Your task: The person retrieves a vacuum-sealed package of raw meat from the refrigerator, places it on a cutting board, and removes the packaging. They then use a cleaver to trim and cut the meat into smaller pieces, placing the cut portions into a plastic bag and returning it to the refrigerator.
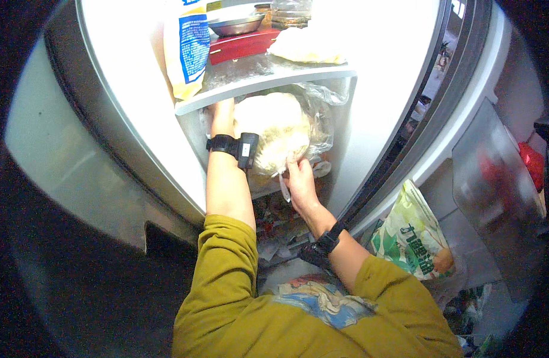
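Note:
In the open refrigerator, a bulky pale bundle in a clear plastic bag [274,125] sits below the upper shelf [265,85]. My right hand [300,179] pinches the near lower end of this bag, with thumb and fingers by a twisted tail of plastic [284,188]. My left arm reaches in along the bag's left side. Only the wrist end of my left hand [223,109] shows at the shelf's front edge; its fingers are hidden. Loose clear plastic [321,121] spreads at the bag's right.
On the upper shelf stand a blue-and-yellow packet [194,49], a metal bowl [237,24] on a red box [245,44], a jar [291,13] and a white bag [308,44]. The open door [475,58] curves at right, near a green-and-white bag [415,237]. More items lie in the compartment below.

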A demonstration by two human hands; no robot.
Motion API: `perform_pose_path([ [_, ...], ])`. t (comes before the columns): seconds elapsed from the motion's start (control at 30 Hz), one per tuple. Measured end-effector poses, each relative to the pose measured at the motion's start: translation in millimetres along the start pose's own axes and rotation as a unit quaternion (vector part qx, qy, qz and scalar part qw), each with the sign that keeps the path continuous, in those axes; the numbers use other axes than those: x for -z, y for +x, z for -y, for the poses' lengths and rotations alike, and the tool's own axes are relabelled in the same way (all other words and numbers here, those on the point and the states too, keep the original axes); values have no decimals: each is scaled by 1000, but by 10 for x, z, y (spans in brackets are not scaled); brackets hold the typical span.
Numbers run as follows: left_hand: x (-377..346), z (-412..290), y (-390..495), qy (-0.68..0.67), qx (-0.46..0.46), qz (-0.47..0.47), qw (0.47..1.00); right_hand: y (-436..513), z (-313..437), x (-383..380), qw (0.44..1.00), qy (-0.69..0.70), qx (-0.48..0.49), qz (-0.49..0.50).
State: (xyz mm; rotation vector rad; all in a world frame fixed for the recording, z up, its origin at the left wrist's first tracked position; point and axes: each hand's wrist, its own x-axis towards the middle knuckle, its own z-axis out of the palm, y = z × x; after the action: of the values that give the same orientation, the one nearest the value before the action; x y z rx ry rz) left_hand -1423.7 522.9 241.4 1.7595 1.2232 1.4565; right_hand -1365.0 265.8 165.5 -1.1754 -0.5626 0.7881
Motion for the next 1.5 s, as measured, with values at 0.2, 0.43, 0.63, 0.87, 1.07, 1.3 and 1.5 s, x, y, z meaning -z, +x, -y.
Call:
perform_pose_path([
  [0.2,59,92,41,-473,221,65,851,7,-73,9,1000,17,6,6],
  [0.43,117,-226,143,-630,314,124,699,-100,63,-50,989,148,-3,22],
  [0.63,95,-391,36,-628,200,83,747,-245,222,-20,985,173,-16,14],
  [0.87,123,14,-35,-444,141,-53,883,-256,261,-96,991,66,-98,64],
  [1.07,172,-79,-208,-270,11,-63,961,-196,295,-140,995,44,-62,58],
  [1.3,432,-226,-767,85,-246,-260,930,-331,469,-76,993,103,56,11],
  [1.5,387,-152,-650,-244,-30,-108,963,-322,516,-16,989,145,16,31],
])
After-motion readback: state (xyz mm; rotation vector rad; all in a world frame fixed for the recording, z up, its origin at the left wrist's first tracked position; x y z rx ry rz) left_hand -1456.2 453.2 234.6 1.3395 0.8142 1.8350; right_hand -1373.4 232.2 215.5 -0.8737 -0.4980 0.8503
